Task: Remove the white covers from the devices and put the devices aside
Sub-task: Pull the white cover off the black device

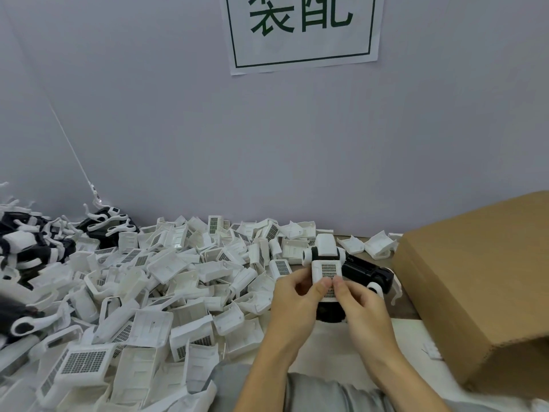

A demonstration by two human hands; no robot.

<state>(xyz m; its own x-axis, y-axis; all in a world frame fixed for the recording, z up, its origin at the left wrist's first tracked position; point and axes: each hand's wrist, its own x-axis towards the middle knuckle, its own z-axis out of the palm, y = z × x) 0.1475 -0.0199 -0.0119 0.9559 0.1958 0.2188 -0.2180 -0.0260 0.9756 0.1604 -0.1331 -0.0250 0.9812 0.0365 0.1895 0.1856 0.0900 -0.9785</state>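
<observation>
Just left of the cardboard box, both hands grip one device: left hand and right hand pinch its white cover with the thumbs. Pry evenly with both thumbs so the clips release without snapping. Removed covers lie heaped further left on the worktop.

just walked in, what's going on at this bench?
A person holds a black-and-white plastic device in both hands. The left hand and right hand pinch its white grilled plastic cover, which is still on. A heap of loose white covers fills the table's left side; a brown cardboard box sits right.
</observation>
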